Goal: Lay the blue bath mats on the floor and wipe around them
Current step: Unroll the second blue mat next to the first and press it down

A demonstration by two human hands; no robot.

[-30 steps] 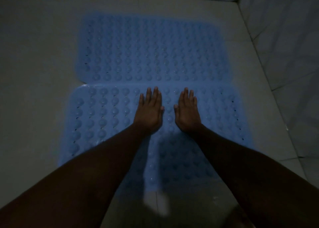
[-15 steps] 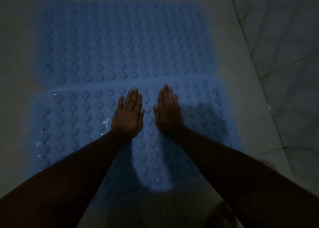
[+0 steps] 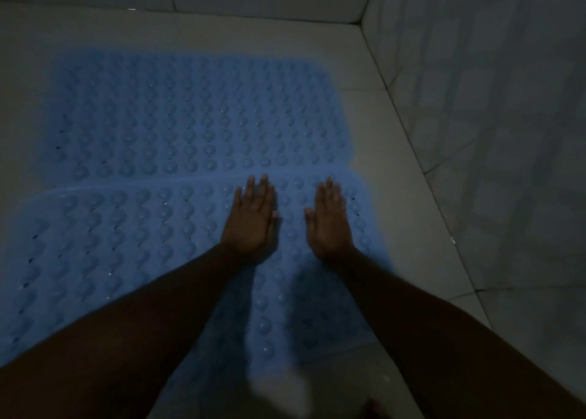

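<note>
Blue bumpy rubber near mat down; left hand, right hand flat, holding nothing, pressing it. Next: wipe surrounding pale tiled floor.

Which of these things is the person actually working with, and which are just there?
Part of the job:
near blue mat
far blue mat
left hand and right hand, both flat on the near mat, fingers straight
floor around the mats

Just there:
tiled wall on the right
</note>
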